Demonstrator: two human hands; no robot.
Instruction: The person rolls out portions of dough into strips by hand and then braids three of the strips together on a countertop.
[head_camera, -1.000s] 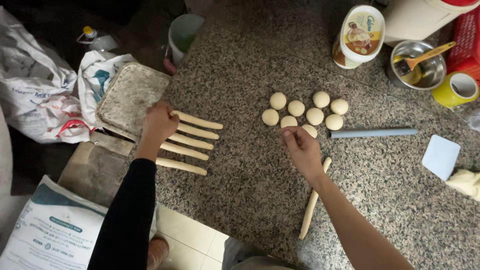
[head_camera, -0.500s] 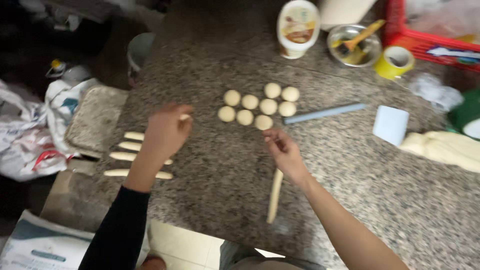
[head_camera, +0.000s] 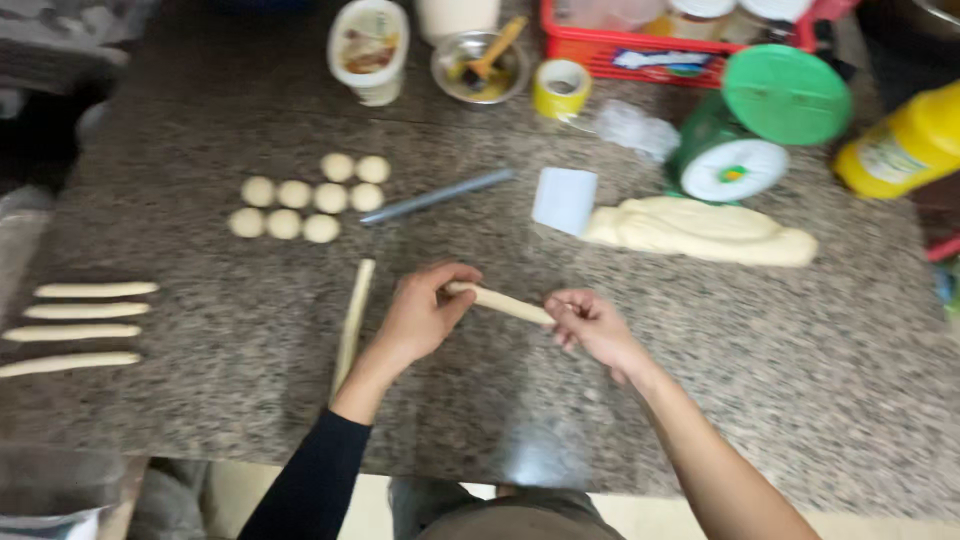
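On counter, centre: dough rope.
Left hand: pinching its 9 o'clock end.
Right hand: apparently gripping its 3 o'clock end.

Smeared throughout by camera motion, fine detail lost on the red basket and its jars. Cut off at the right edge: yellow bottle. Hidden inside the left hand: near end of the dough stick.
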